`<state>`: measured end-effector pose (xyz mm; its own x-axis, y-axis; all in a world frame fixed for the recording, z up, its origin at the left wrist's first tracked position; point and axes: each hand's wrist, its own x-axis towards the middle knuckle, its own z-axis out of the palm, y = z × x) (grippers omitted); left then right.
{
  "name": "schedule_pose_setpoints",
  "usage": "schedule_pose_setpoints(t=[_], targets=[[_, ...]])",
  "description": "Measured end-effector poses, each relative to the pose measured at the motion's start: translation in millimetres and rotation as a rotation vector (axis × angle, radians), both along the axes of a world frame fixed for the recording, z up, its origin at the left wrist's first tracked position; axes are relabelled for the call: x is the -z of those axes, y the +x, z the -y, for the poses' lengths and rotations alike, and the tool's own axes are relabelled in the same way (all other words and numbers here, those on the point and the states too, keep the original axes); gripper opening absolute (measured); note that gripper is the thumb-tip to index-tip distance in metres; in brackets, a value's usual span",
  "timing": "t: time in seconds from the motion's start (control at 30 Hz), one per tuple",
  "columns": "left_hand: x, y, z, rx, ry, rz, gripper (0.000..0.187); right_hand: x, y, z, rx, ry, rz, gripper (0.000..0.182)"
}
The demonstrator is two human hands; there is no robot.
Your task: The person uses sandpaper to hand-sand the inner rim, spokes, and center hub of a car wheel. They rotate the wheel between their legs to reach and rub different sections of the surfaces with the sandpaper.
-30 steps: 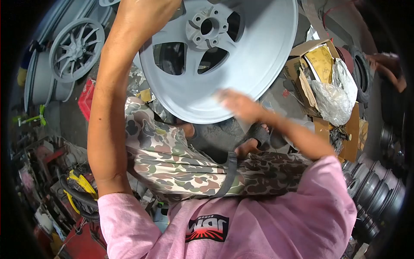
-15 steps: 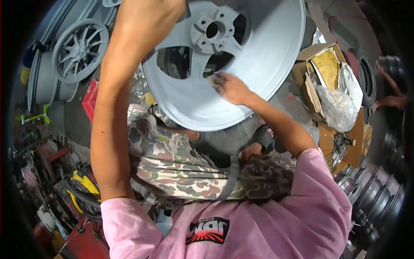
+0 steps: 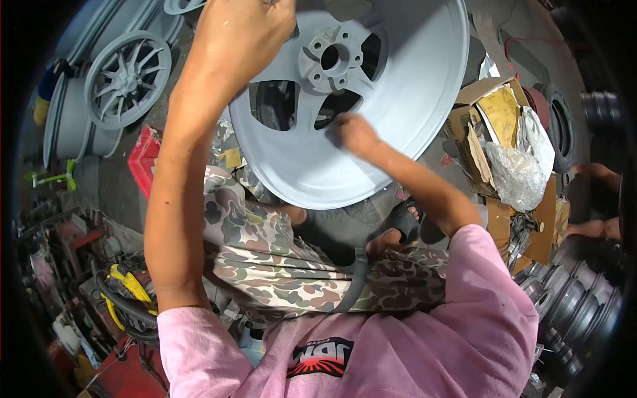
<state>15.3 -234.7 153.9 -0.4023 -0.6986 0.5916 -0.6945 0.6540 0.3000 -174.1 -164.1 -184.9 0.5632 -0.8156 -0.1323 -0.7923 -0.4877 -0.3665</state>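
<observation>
A large grey wheel rim (image 3: 405,99) is tilted in front of my camouflage-clad legs, its hub and spoke openings facing me. My left hand (image 3: 245,33) is at the rim's upper left; its fingers are mostly hidden behind the back of the hand and cut off by the top edge. At the lower spoke opening, my right hand (image 3: 357,136) is closed at the edge of the grey face. It is blurred, and something small and dark shows at its fingertips, too smeared to name.
Other grey rims (image 3: 126,83) stand at the upper left. Right of the large rim are an open cardboard box (image 3: 471,93) with plastic wrap, a tire (image 3: 563,129) and stacked rims (image 3: 574,298). Tools and a yellow-black cable lie lower left. Another person's limbs (image 3: 597,176) show far right.
The large rim appears slightly lower and to the right. My right hand has shifted a little right along the spoke opening. My left hand stays at the upper left. The other person's limbs have moved.
</observation>
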Motion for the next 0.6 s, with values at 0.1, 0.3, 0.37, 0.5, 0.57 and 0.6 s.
schedule_pose_setpoints(t=[0.1, 0.3, 0.37, 0.5, 0.57, 0.6], targets=[[7, 8, 15, 0.017, -0.096, -0.036, 0.047, 7, 14, -13, -0.082, -0.083, 0.316, 0.030], [5, 9, 17, 0.119, 0.081, -0.118, 0.047, 20, -43, 11, -0.011, -0.322, -0.048, 0.028], [0, 8, 7, -0.066, -0.017, 0.000, 0.046, 29, 3, -9, 0.170, 0.008, -0.024, 0.023], [-9, 0, 5, -0.123, 0.321, -0.101, 0.047, -81, 62, -52, 0.195, 0.247, 0.720, 0.023], [8, 9, 16, 0.051, 0.076, -0.135, 0.048, -69, 55, -55, 0.176, 0.288, 0.826, 0.024], [12, 10, 17, 0.051, 0.077, -0.136, 0.048, -29, 31, -49, 0.057, 0.171, 0.709, 0.025]])
